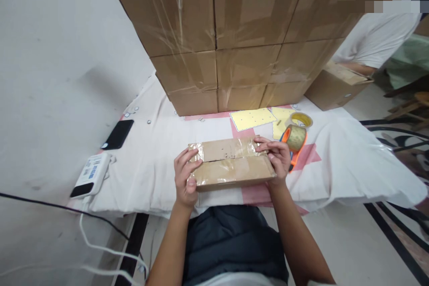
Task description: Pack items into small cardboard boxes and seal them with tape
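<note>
A small flat cardboard box (234,170) lies at the near edge of the table, with shiny clear tape on its two ends. A dark seam runs lengthwise along its top. My left hand (186,174) grips the box's left end, thumb on the near side and fingers over the top. My right hand (276,161) holds the right end, fingers on the taped top corner. Just beyond my right hand sits an orange tape dispenser (298,148) with a roll of brown tape (295,137). The box's underside is hidden.
Stacked cardboard boxes (248,69) rise at the back. Yellow sheets (253,119) and a loose tape roll (301,119) lie before them. On the left are a black phone (118,134) and a white power strip (90,174). Another person's white sleeve (375,40) is beside a separate box (338,85).
</note>
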Tool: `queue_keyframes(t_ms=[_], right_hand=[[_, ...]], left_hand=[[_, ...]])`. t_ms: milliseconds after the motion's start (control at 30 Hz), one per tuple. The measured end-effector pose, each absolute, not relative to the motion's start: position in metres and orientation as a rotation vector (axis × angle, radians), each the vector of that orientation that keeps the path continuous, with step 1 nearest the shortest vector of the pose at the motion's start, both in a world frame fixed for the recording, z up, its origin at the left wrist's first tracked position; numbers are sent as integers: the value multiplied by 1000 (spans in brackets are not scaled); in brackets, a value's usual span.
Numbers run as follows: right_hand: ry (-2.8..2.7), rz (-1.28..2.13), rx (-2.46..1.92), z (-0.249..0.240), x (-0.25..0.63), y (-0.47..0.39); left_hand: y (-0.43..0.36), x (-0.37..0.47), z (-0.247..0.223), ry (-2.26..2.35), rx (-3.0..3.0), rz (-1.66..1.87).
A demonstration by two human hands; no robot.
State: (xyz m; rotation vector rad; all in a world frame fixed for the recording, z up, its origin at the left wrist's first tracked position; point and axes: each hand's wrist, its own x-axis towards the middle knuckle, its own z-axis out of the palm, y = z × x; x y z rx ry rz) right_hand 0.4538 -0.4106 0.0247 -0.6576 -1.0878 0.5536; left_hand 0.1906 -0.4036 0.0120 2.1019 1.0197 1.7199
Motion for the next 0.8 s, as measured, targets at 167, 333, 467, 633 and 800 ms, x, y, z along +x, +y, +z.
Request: queue_keyframes(t_ms=[167, 333, 467, 633, 800], right_hand=[[-1160, 477, -693, 21, 459, -409], [-1130, 426, -709, 17, 458, -413], [-1128, 411, -694, 15, 456, -415], [-1130, 355, -723, 16, 458, -416], [-1133, 261, -773, 14, 458, -416]], left_hand=[[-405, 191, 12, 1035, 2093, 1720], [-405, 191, 11, 1036, 2087, 1729], [-405, 192, 10, 1017, 2066, 1742], [-405, 192, 9, 1023, 2067, 1747], [-405, 192, 9, 1027, 2054, 1759]])
